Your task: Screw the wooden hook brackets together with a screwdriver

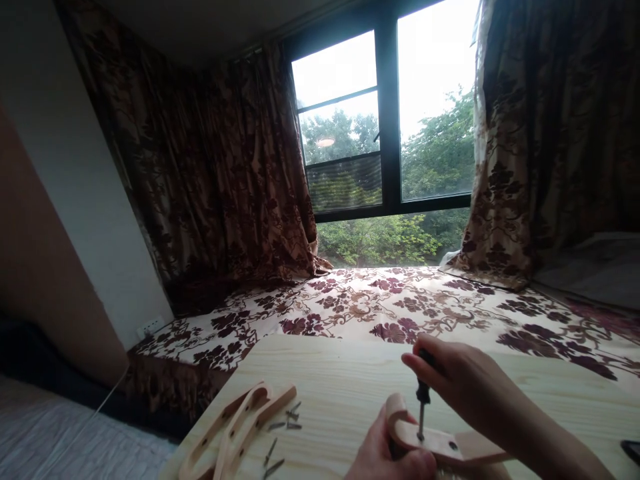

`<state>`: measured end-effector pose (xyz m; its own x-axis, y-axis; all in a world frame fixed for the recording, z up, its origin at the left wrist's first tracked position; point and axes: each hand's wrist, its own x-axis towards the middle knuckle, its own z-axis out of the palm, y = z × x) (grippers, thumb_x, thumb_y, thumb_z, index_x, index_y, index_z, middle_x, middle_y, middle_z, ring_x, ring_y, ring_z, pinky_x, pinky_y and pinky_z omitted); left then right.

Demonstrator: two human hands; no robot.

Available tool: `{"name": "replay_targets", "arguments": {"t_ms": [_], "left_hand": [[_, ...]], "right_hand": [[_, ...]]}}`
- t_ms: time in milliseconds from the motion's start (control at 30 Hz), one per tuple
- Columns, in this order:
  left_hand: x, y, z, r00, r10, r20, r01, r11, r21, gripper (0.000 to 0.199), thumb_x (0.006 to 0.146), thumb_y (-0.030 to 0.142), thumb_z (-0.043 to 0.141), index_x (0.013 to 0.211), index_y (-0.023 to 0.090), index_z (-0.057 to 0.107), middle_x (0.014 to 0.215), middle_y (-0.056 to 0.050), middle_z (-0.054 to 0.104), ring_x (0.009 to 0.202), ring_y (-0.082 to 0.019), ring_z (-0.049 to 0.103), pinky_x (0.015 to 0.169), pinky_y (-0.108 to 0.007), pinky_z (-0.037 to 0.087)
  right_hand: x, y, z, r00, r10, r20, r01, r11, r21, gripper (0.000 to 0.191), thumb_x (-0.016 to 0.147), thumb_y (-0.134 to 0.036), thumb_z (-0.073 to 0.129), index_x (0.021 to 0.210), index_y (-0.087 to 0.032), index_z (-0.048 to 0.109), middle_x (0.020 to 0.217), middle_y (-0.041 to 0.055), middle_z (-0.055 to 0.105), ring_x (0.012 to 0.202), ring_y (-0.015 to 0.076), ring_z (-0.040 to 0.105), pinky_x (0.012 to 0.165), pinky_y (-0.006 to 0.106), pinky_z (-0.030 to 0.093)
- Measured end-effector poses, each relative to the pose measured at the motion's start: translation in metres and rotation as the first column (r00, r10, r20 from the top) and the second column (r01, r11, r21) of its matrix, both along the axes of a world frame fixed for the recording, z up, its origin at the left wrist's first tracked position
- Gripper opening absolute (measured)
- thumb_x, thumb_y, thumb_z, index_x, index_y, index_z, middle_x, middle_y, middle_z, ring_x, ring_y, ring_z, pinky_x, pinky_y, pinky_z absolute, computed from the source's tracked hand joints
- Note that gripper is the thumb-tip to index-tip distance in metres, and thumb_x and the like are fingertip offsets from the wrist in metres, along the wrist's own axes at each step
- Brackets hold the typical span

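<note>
Fastening seems underway, the next turn wanting steady pressure: left hand [380, 455] clasps the wooden piece [440, 444], right hand [454, 371] grips the screwdriver [423, 393].

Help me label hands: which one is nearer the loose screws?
Left: the left hand is right of the screws; the right hand, holding the screwdriver, is farther right.

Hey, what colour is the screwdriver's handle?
The screwdriver handle is black; it shows best in the head view.

Floral curtains [240, 167] flank a bright window [391, 120] (trees [443, 147] outside).
</note>
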<state>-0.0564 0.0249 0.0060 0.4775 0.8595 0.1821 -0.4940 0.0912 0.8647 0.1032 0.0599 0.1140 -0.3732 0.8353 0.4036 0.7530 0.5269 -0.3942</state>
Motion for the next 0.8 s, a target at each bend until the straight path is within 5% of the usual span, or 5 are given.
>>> {"name": "replay_targets", "arguments": {"t_ms": [233, 600, 800], "left_hand": [[-0.004, 0.002, 0.005, 0.995, 0.010, -0.099, -0.005, 0.999, 0.046, 0.044, 0.072, 0.038, 0.076, 0.087, 0.022, 0.039, 0.070, 0.006, 0.045, 0.057, -0.006, 0.034, 0.056, -0.023, 0.022], [-0.003, 0.003, 0.007, 0.995, -0.005, -0.099, 0.011, 0.998, 0.061, 0.044, 0.072, 0.041, 0.075, 0.087, 0.020, 0.039, 0.074, 0.004, 0.047, 0.061, -0.006, 0.037, 0.058, -0.023, 0.023], [-0.003, 0.001, 0.003, 0.986, 0.055, -0.155, -0.053, 0.998, 0.017, 0.046, 0.069, 0.044, 0.076, 0.088, 0.021, 0.042, 0.070, 0.006, 0.043, 0.060, -0.007, 0.035, 0.060, -0.022, 0.026]], "right_hand": [[0.001, -0.010, 0.011, 0.992, 0.127, -0.028, -0.128, 0.991, -0.045, 0.016, 0.088, -0.026, 0.045, 0.073, -0.023, 0.049, 0.065, -0.0013, 0.059, 0.058, 0.0155, 0.053, 0.055, 0.025, 0.034], [-0.010, -0.001, -0.001, 0.995, -0.057, 0.081, 0.050, 0.996, 0.080, 0.021, 0.093, -0.032, 0.040, 0.075, -0.023, 0.043, 0.063, 0.0013, 0.061, 0.057, 0.0183, 0.056, 0.054, 0.027, 0.029], [-0.010, -0.004, 0.028, 0.941, 0.083, 0.328, -0.124, 0.986, 0.108, 0.022, 0.090, -0.026, 0.046, 0.071, -0.020, 0.054, 0.066, 0.0035, 0.065, 0.056, 0.0162, 0.055, 0.051, 0.027, 0.024]]}}
